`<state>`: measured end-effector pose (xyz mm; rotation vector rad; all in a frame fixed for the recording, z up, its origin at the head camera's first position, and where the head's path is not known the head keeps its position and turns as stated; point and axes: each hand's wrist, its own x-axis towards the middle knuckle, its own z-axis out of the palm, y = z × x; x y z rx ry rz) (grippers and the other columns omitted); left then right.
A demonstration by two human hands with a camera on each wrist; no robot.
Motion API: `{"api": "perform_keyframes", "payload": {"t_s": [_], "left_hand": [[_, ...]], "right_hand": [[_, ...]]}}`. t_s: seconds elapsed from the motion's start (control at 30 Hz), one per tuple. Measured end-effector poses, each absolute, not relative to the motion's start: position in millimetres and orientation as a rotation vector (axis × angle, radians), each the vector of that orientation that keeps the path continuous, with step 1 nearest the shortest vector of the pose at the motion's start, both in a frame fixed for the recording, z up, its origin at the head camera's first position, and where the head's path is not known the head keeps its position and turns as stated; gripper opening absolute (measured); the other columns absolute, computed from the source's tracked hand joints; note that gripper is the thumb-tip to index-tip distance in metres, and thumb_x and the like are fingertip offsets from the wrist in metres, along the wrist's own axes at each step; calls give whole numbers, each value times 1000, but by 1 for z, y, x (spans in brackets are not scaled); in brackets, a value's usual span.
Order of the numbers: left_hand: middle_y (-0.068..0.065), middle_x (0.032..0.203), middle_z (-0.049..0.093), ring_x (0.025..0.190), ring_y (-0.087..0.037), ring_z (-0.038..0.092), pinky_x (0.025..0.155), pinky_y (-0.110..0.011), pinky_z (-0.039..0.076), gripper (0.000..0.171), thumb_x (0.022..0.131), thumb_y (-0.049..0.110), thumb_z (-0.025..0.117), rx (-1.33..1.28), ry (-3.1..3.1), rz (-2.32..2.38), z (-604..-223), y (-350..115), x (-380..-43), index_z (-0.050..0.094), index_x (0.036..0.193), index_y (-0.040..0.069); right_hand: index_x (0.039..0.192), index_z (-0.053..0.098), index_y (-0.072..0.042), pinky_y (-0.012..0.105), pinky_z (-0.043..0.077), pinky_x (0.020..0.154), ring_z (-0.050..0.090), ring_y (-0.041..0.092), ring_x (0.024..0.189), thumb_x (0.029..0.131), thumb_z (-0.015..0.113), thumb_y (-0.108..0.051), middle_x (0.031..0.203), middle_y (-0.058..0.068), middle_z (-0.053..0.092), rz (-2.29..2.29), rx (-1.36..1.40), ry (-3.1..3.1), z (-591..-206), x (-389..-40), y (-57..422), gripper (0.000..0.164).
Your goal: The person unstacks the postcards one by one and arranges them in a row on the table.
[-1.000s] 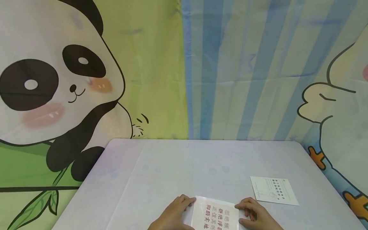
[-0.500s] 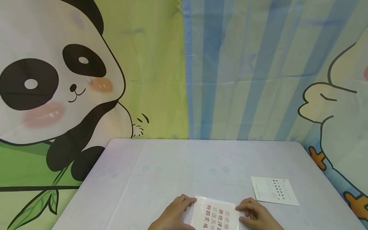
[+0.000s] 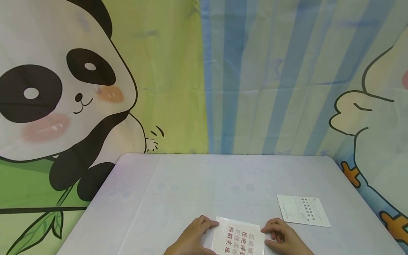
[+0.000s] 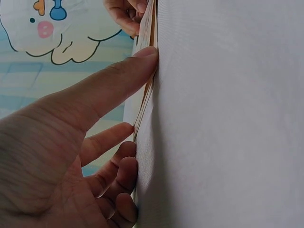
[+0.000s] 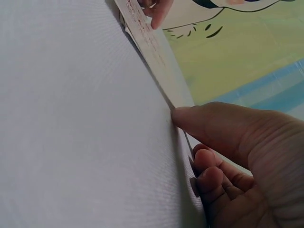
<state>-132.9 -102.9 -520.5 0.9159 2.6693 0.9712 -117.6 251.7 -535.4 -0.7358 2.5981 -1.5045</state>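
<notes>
- The backdrop (image 3: 173, 71) fills the upper part of your head view; its printed panda (image 3: 105, 67) is cut off at the left edge, and a pale figure (image 3: 382, 152) at the right edge is only partly in frame.
- Below it you have the pale table (image 3: 178, 198), its near side cut off by the bottom of the frame.
- The printed paper (image 3: 237, 235) lies on the table in front of you, between your two hands. Its near end is out of the head view, and the last characters in its columns are cut off. From your left wrist, its edge shows thin layers slightly parted; you cannot tell whether anything lies inside.
- The white card (image 3: 304, 210) lies apart, beyond your right hand, with print too small to read.
- Your left hand (image 3: 191, 239) touches the paper's left edge, its grip spread: index finger near the far corner, thumb nearer you, the other fingers bent in.
- Your right hand (image 3: 283, 239) is at the opposite edge, thumb and index fingertips apart against it, the rest curled and partly hidden. You cannot tell whether this grip pinches the paper or only rests against it.
</notes>
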Motion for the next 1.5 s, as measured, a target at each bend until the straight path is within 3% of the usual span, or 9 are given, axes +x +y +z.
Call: {"api": "perform_keyframes", "payload": {"t_s": [0.23, 0.5, 0.87, 1.03, 1.13, 1.23, 1.5], "left_hand": [[13, 111, 46, 96, -1, 39, 81, -23, 43, 79, 68, 49, 85, 928, 2648, 1004, -521, -103, -133, 55, 135, 21], [17, 112, 45, 98, 1, 39, 84, -29, 34, 80, 68, 45, 85, 802, 2516, 1103, -519, -102, -133, 53, 137, 21], [17, 107, 48, 97, -1, 39, 83, -27, 33, 66, 74, 37, 82, 699, 2407, 1288, -519, -101, -130, 57, 132, 19], [14, 107, 49, 97, -1, 42, 93, -35, 33, 63, 76, 32, 82, 706, 2386, 1340, -516, -101, -129, 56, 131, 16], [10, 105, 48, 95, -2, 42, 93, -31, 38, 62, 78, 30, 81, 741, 2377, 1393, -516, -100, -130, 56, 131, 12], [7, 102, 48, 93, -4, 43, 81, -20, 42, 62, 78, 29, 82, 778, 2376, 1448, -517, -100, -131, 56, 132, 11], [6, 104, 55, 94, -6, 49, 82, -21, 43, 63, 78, 25, 82, 721, 2322, 1539, -515, -97, -133, 55, 133, 10]], "right_hand": [[102, 69, -3, 21, 41, 52, 46, 12, 65, 85, 74, -10, 102, 4, 53, -1524, -707, 2567, -533, -117, 251, 19], [102, 69, -6, 22, 42, 53, 46, 10, 66, 85, 74, -15, 101, -2, 52, -1562, -645, 2529, -531, -115, 252, 20], [105, 70, -6, 22, 42, 53, 47, 11, 66, 86, 74, -18, 98, -2, 51, -1576, -610, 2503, -531, -116, 253, 23], [107, 69, -6, 23, 41, 53, 47, 11, 66, 86, 73, -18, 95, 0, 52, -1570, -581, 2488, -532, -117, 253, 24], [107, 69, -6, 24, 41, 53, 47, 11, 66, 87, 73, -18, 91, 1, 51, -1575, -571, 2482, -533, -118, 253, 24], [108, 68, -6, 23, 41, 52, 47, 10, 65, 87, 73, -17, 88, 1, 51, -1585, -605, 2491, -535, -118, 254, 24], [108, 66, -5, 22, 42, 52, 48, 6, 65, 88, 72, -13, 85, 0, 55, -1612, -652, 2542, -536, -117, 253, 23]]}}
